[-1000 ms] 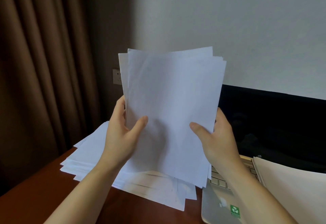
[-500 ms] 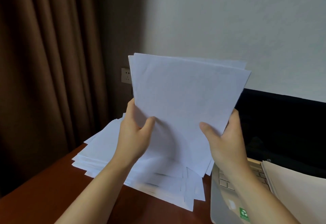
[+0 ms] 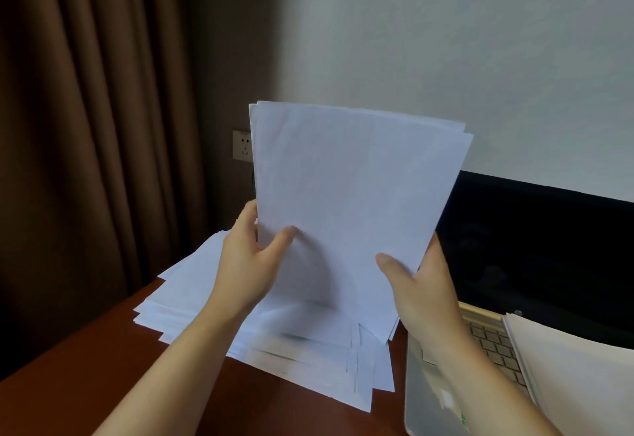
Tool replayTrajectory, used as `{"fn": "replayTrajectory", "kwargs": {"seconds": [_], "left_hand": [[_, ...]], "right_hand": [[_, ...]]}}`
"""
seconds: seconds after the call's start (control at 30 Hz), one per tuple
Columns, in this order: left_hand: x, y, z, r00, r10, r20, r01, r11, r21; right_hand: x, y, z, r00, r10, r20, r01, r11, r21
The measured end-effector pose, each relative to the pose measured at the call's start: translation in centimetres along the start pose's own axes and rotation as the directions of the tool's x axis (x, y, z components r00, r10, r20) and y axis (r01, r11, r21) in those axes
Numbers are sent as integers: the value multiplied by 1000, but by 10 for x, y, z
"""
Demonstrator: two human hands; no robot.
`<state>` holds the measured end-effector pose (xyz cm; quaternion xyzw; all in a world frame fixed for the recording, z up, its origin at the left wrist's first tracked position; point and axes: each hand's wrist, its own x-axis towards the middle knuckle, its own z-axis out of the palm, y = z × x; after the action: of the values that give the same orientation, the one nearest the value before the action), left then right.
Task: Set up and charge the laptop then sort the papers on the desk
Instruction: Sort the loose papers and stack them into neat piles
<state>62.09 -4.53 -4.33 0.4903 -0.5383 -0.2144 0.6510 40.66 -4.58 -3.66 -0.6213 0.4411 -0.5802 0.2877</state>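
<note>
Sheaf of plain white paper sheets [image 3: 343, 195] is upright in the air above the worktop, top edges slightly fanned at the right. Left hand [image 3: 245, 264] grips its lower left edge, thumb on the front face, fingers behind. Right hand [image 3: 422, 288] grips the lower right edge the same way, thumb in front. Under the sheaf a messy loose pile of white papers [image 3: 192, 284] is spread on the reddish-brown wooden worktop [image 3: 85, 367], sheets skewed, some print on them but blurred. The sheaf's bottom corner hangs over this pile; cannot tell if it touches. Just right of the pile sits an open gold-silver laptop [image 3: 535, 250], screen dark, keyboard partly behind the right forearm. 1 more batch of white sheets [image 3: 576, 377] lies across the laptop's right side, covering part of the keyboard. White wall socket [image 3: 242, 145] sits behind the sheaf's left edge, partly hidden. Brown pleated curtain [image 3: 85, 127] at left, pale wall [image 3: 446, 41] behind.
</note>
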Motion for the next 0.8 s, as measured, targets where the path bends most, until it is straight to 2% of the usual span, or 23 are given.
{"fn": "replayTrajectory", "kwargs": {"seconds": [0.1, 0.2, 0.3, 0.4, 0.57, 0.7, 0.8], "left_hand": [[2, 0, -1, 996, -62, 59, 63, 998, -12], [1, 1, 2, 996, -38, 77, 42, 998, -56], [2, -5, 5, 993, -46, 105, 51, 997, -51], [1, -11, 8, 993, -79, 90, 83, 995, -48], [-3, -6, 13, 999, -16, 42, 17, 999, -30], [-8, 3, 16, 1000, -1, 10, 2, 998, -70], [-20, 9, 24, 990, -137, 15, 138, 977, -162]], "right_hand": [[2, 1, -4, 999, 37, -25, -37, 999, 22], [6, -3, -7, 997, 30, -66, -27, 998, 53], [6, 1, -4, 997, 76, -5, -76, 997, 25], [3, 7, -3, 996, 81, -42, -80, 997, 23], [0, 0, -3, 997, 29, -72, -26, 999, 33], [8, -21, -20, 996, 76, 56, -75, 997, -12], [9, -36, -47, 977, 171, 126, -170, 985, -17]]}}
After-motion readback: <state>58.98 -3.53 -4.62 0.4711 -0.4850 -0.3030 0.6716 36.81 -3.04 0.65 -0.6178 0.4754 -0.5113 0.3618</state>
